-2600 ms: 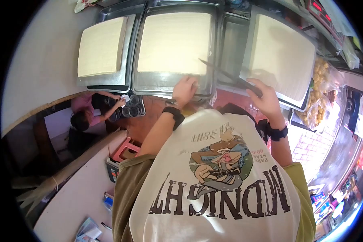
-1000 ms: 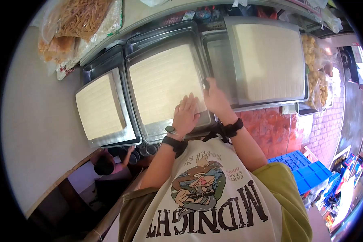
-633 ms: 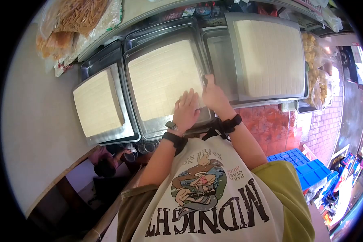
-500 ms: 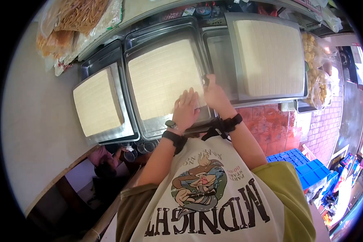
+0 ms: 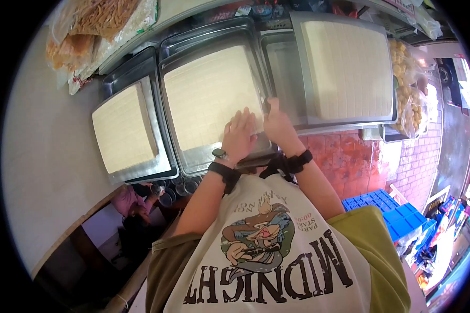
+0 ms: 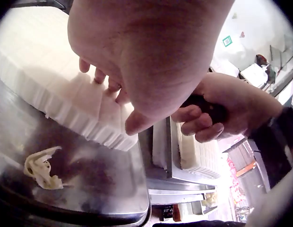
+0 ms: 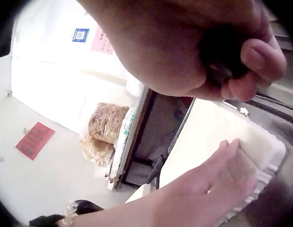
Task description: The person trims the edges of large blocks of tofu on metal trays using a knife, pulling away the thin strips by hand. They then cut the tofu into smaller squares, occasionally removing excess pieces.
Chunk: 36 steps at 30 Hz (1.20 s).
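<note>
Right grip (image 5: 278, 124) curled round knife handle (image 6: 205, 106); left grip (image 5: 238, 136) flat — steadying tofu slab (image 5: 209, 96). Slab already scored — final cuts at near corner apparently remaining.

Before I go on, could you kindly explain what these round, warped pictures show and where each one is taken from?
No machine here: a person works with two bare hands and wears three wide-angle cameras. The head view looks down over the printed shirt at the counter. The other two sit on the wrists, so each shows its own hand very close.

On the counter stand metal trays holding pale slabs of what looks like tofu. The left hand lies flat, fingers straight, on the near corner of the middle slab, which is scored into blocks. The right hand grips a dark knife handle at that slab's right edge; the blade is hidden. More slabs sit in the left tray and the right tray. A small scrap lies on the bare middle tray.
</note>
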Each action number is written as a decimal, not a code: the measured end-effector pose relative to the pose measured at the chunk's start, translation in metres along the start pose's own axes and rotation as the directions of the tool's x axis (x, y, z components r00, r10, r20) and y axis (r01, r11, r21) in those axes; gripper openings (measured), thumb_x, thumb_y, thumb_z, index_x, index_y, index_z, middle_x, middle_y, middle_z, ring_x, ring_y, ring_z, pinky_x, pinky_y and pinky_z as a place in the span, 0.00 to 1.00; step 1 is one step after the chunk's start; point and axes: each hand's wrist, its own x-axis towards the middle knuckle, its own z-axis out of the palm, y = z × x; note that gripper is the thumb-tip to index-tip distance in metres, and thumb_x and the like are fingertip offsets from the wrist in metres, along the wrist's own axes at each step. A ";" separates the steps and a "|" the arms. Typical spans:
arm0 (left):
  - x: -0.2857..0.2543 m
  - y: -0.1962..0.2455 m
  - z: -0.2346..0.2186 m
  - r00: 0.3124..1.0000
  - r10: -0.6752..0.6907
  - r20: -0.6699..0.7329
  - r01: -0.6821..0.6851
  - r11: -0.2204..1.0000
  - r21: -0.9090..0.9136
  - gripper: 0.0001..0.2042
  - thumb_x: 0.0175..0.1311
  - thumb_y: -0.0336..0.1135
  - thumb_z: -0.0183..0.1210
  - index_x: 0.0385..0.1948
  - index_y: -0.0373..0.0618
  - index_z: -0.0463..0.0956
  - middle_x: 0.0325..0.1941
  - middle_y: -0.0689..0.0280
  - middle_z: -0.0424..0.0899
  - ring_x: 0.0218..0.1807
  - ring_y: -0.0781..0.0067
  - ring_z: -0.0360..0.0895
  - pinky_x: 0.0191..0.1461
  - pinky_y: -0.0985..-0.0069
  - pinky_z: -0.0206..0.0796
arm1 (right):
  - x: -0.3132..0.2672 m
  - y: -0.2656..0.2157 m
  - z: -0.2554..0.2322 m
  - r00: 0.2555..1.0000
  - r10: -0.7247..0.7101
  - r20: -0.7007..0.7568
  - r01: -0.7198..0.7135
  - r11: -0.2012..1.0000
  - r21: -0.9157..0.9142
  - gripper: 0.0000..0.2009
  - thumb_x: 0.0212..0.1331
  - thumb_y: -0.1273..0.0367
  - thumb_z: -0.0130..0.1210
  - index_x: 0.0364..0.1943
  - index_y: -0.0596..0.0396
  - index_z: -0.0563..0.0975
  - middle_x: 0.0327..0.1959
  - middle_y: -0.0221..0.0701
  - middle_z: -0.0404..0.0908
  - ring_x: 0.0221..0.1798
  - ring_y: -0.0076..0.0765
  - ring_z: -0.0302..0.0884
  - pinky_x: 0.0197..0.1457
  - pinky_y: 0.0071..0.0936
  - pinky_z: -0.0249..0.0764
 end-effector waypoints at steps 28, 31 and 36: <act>-0.004 -0.003 0.003 1.000 -0.005 0.019 0.006 1.000 -0.024 0.33 0.63 0.41 0.57 0.71 0.44 0.56 0.77 0.56 0.53 0.76 0.52 0.52 0.71 0.55 0.52 | -0.060 0.018 0.003 0.999 0.034 -0.025 -0.035 0.999 -0.005 0.21 0.62 0.71 0.48 0.60 0.56 0.60 0.29 0.60 0.79 0.37 0.70 0.78 0.41 0.61 0.71; -0.004 -0.001 0.002 0.999 -0.011 0.032 0.012 0.999 -0.039 0.33 0.64 0.41 0.57 0.71 0.44 0.56 0.78 0.56 0.53 0.77 0.52 0.51 0.71 0.55 0.52 | -0.065 0.019 0.003 0.999 0.032 -0.027 -0.031 0.999 0.014 0.21 0.62 0.71 0.48 0.60 0.56 0.60 0.28 0.60 0.79 0.36 0.70 0.78 0.41 0.61 0.71; -0.002 0.001 -0.001 0.995 -0.052 0.083 0.055 0.998 -0.032 0.34 0.64 0.42 0.57 0.71 0.45 0.56 0.78 0.57 0.51 0.77 0.54 0.50 0.72 0.54 0.50 | -0.080 0.017 0.000 0.998 0.062 -0.015 -0.062 0.998 -0.020 0.20 0.63 0.72 0.48 0.59 0.56 0.60 0.26 0.59 0.79 0.35 0.69 0.78 0.40 0.61 0.71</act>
